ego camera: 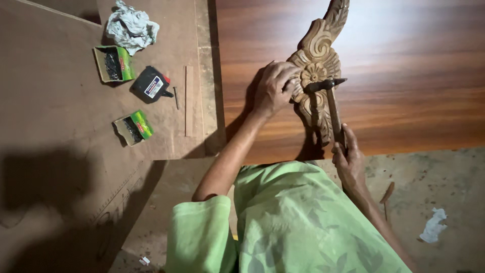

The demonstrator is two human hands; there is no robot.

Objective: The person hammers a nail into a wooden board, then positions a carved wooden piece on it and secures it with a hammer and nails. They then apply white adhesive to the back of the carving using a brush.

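1. Your left hand [273, 88] presses flat, fingers curled, on the carved brown wooden ornament [317, 60].
2. Your right hand [347, 159] is wrapped tight around the wooden-handled hammer [331, 103].
3. The hammer's head sits on the carving; nailing looks unfinished.
4. The carving's long side runs away from your fingers, tip pointing far, on the shiny brown board [414, 65].

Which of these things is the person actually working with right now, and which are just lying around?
In use:
- carved wooden ornament, steadied by the left hand
- hammer, held in the right hand
- glossy wood panel beneath

Lying about:
- two small green boxes
- black bottle
- crumpled rag
- paper scrap
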